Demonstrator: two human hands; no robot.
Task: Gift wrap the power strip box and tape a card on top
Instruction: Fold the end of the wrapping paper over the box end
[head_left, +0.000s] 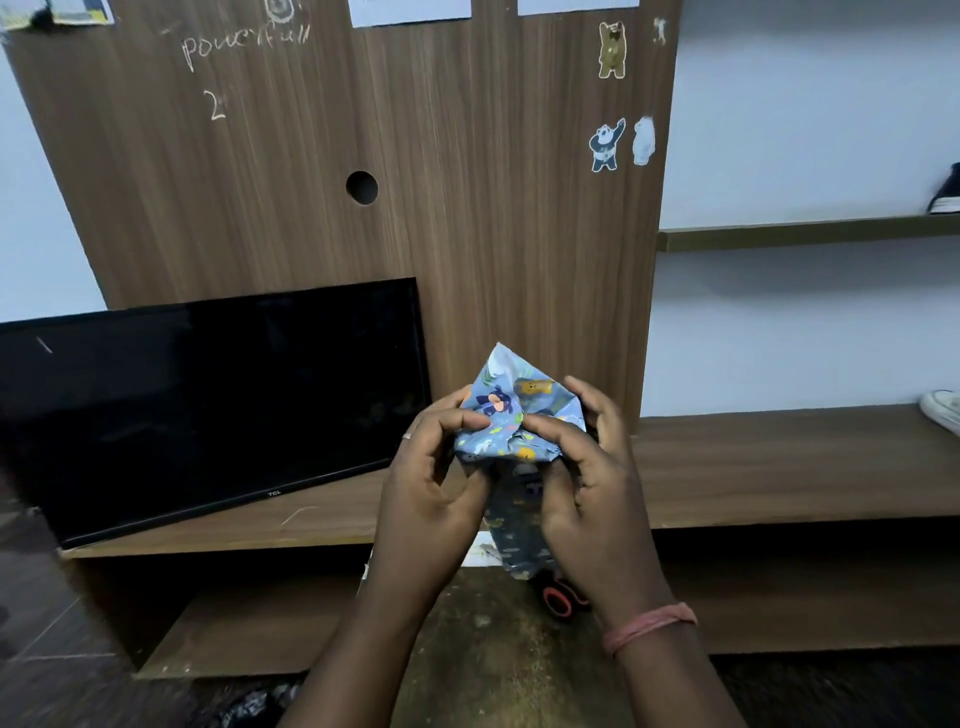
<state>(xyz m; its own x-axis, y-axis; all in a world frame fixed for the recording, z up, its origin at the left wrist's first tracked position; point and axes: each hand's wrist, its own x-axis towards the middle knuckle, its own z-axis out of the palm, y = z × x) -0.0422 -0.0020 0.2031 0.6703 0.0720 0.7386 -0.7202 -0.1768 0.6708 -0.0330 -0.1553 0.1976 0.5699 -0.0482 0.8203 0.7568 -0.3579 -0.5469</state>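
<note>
The power strip box (511, 525) stands on end in the air in front of me, covered in blue gift paper printed with cartoon animals. Its top end (511, 410) has crumpled paper flaps folded over, with one pointed flap sticking up. My left hand (431, 499) grips the box's left side, thumb pressing on the folded paper. My right hand (592, 488) holds the right side, thumb pushing the flap down at the middle. Something white (480, 553), perhaps a card, peeks out below between my hands. A red and black tool (558, 597) lies under the box, mostly hidden.
A black TV (208, 410) leans on the wooden shelf (779, 467) to the left. A tall wooden back panel (363, 156) with stickers stands behind. White shoe (943, 410) at the shelf's right end. A lower shelf (260, 623) lies beneath.
</note>
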